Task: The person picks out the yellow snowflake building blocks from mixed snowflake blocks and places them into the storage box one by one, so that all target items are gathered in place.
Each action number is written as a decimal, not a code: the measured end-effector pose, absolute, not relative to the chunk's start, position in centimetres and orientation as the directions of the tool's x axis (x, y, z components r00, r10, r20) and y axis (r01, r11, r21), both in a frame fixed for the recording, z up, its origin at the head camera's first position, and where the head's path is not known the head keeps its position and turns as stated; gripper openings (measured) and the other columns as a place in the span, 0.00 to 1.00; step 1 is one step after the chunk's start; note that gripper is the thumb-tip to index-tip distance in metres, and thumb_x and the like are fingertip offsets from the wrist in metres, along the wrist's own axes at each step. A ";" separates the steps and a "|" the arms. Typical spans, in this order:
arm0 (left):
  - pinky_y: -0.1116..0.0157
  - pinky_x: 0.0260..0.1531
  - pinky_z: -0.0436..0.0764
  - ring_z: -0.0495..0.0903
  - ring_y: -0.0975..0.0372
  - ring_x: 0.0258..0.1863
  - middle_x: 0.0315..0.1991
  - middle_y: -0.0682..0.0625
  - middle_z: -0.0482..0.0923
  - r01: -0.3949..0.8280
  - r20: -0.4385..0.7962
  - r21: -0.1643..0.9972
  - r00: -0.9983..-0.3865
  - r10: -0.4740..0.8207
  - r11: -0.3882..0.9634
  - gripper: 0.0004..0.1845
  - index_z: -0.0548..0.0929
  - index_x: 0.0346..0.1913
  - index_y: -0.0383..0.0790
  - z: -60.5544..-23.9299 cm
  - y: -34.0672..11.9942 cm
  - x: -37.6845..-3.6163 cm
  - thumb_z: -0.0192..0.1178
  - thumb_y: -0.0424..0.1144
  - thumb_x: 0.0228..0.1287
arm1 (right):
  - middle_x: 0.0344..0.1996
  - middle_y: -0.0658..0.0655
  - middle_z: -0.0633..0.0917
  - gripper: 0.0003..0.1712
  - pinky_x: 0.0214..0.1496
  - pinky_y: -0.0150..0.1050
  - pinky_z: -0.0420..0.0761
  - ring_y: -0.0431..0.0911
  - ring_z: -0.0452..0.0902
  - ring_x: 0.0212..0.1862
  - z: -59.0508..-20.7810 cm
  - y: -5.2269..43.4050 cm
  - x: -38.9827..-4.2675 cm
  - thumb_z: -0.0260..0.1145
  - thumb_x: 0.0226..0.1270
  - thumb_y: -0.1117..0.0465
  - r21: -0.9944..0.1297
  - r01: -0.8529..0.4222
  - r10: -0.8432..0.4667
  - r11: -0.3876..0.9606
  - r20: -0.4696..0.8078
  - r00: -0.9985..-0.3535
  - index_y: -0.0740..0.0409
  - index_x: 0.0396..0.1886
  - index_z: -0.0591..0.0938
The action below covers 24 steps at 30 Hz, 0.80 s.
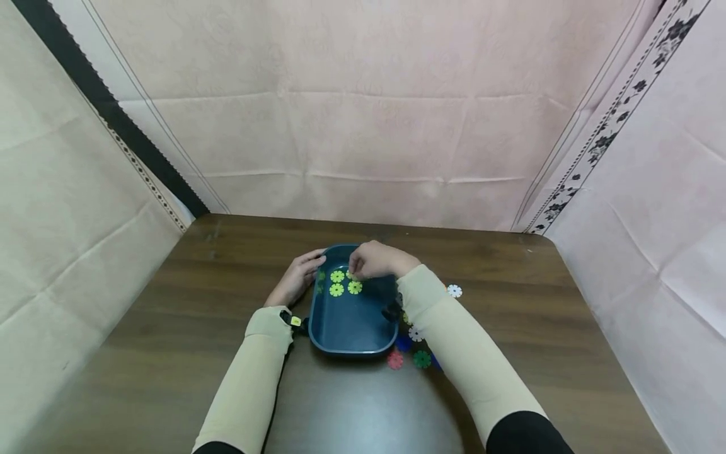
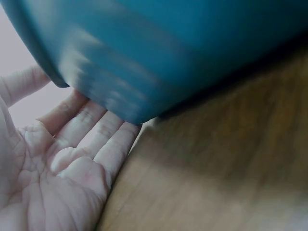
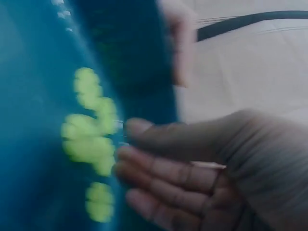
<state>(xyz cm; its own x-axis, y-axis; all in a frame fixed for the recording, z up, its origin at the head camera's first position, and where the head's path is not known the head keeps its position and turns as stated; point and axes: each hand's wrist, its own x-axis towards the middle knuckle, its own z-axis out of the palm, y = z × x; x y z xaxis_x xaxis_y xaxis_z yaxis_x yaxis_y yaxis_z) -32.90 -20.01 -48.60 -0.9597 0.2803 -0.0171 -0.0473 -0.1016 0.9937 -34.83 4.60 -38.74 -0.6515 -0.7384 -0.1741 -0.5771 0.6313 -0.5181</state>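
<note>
We rest our left hand (image 1: 296,277), fingers straight, against the outer wall of the teal tray (image 1: 351,325) at mid-table. Our right hand (image 1: 377,260) hovers inside it over the yellow-green flower discs (image 1: 338,283), fingers loosely extended; we cannot tell whether it holds one.

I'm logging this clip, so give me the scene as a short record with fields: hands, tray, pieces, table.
left hand: open, fingers straight against the tray's outer left wall
right hand: over the tray's far end, fingertips at the yellow-green pieces; grip not clear
tray: dark teal, oblong, on the table
yellow-green pieces: flower-shaped, clustered at the tray's far end
loose pieces: white, red, green, blue, on the table right of the tray
table: dark wood
</note>
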 end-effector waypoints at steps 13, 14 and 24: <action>0.59 0.58 0.75 0.76 0.45 0.60 0.65 0.35 0.73 -0.049 -0.020 0.994 -0.958 0.285 -0.096 0.26 0.74 0.69 0.37 -48.6 -19.9 -32.8 0.57 0.48 0.76 | 0.41 0.58 0.87 0.16 0.48 0.47 0.84 0.52 0.84 0.45 -42.2 20.4 -29.9 0.65 0.74 0.51 -0.895 -0.355 -0.408 0.270 0.227 -0.884 0.58 0.49 0.86; 0.60 0.59 0.75 0.76 0.46 0.60 0.65 0.35 0.73 -0.054 -0.025 0.994 -0.959 0.283 -0.096 0.26 0.74 0.69 0.37 -48.5 -19.9 -32.9 0.57 0.48 0.76 | 0.41 0.60 0.87 0.16 0.48 0.47 0.84 0.53 0.84 0.44 -43.6 21.6 -29.6 0.64 0.75 0.53 -0.910 -0.332 -0.379 0.250 0.224 -0.898 0.61 0.49 0.85; 0.62 0.59 0.75 0.77 0.52 0.59 0.65 0.41 0.74 -0.071 -0.053 0.996 -0.960 0.275 -0.058 0.29 0.73 0.71 0.40 -48.4 -19.9 -32.8 0.58 0.52 0.74 | 0.33 0.55 0.87 0.07 0.35 0.32 0.80 0.47 0.81 0.33 -50.1 26.8 -26.1 0.67 0.72 0.57 -0.817 -0.395 -0.247 0.421 0.316 -0.916 0.56 0.40 0.87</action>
<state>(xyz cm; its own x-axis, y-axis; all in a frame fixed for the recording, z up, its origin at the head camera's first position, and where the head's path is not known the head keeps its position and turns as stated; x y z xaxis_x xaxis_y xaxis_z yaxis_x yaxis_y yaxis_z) -32.83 -19.93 -48.40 -0.9600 0.2751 -0.0528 -0.0714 -0.0580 0.9958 -26.08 26.76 -50.12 -0.9163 -0.2466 0.3155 -0.3946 0.4211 -0.8167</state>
